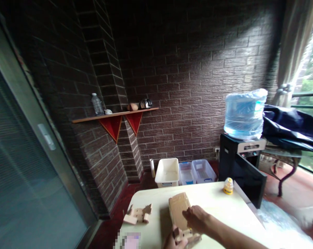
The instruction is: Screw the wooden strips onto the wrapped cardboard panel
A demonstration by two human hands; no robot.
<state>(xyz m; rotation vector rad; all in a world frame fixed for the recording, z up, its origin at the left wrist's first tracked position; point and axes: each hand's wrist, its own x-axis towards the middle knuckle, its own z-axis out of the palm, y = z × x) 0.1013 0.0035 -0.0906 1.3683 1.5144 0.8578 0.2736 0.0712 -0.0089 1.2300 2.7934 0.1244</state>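
Observation:
A brown cardboard box [178, 204] stands on the pale table [205, 193] in front of me. My left hand [174, 240], at the bottom edge of the view, is closed on a light wooden piece [181, 235] at the near end of the box. Coming in from the right, my right hand [196, 217] is closed with its fingertips over the box's right side. Whatever those fingers may hold is hidden. Left of the box lies a wooden assembly [139, 215] made of notched, joined parts.
A small yellow-based bottle [228, 186] stands at the table's far right. Beyond the table are a white bin [167, 171], clear plastic bins [203, 171] and a water dispenser [230, 155] with its door open. A blurred pinkish patch [130, 241] shows at the near left.

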